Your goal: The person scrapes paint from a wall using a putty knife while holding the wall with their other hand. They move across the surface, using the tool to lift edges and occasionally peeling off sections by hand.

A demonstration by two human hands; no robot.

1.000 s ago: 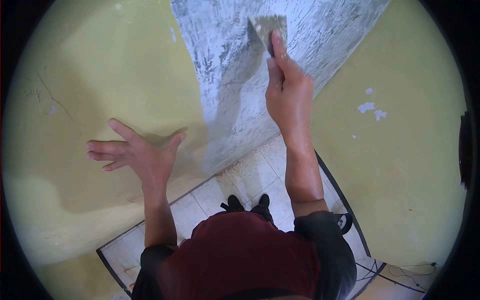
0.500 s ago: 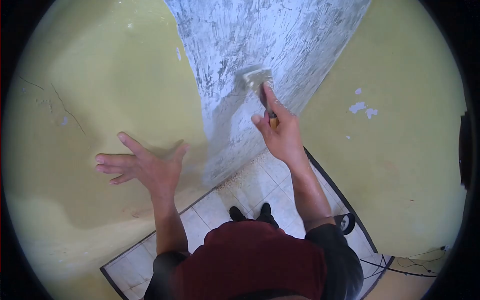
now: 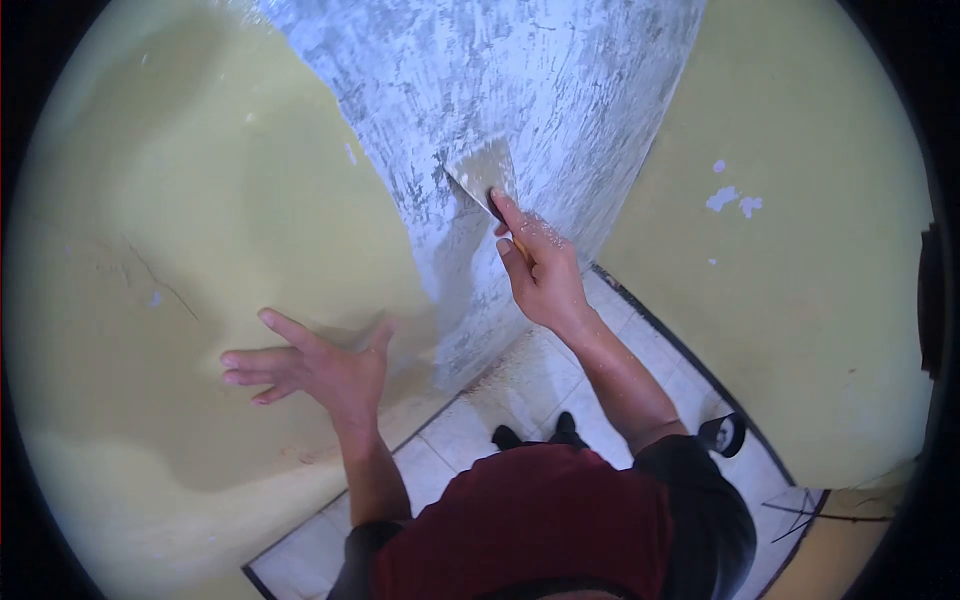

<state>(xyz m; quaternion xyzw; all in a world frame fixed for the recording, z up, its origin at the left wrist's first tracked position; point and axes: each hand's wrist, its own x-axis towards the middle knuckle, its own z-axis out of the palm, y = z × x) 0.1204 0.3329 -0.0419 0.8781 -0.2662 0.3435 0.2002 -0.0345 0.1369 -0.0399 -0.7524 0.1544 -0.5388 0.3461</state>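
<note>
My right hand (image 3: 545,265) is wrapped round the handle of a putty knife (image 3: 484,168), its index finger stretched along the blade. The wide blade lies against a scraped white and grey wall patch (image 3: 570,90), with pale flakes on the metal and on my knuckles. To the left, my left hand (image 3: 335,375) is spread on the yellow-green wall (image 3: 230,200), fingers apart and holding nothing. A ragged paint edge runs between the yellow-green surface and the scraped patch.
Debris (image 3: 500,378) lies on the tiled floor (image 3: 450,435) along the wall's foot. A dark round object (image 3: 722,435) sits on the floor at the right. Another yellow-green wall (image 3: 790,300) with chipped spots rises at the right. Thin dark rods (image 3: 830,513) are at lower right.
The putty knife has turned and shifted slightly left on the scraped patch with my right hand. My left hand appears lower and further right, as the whole view has also shifted.
</note>
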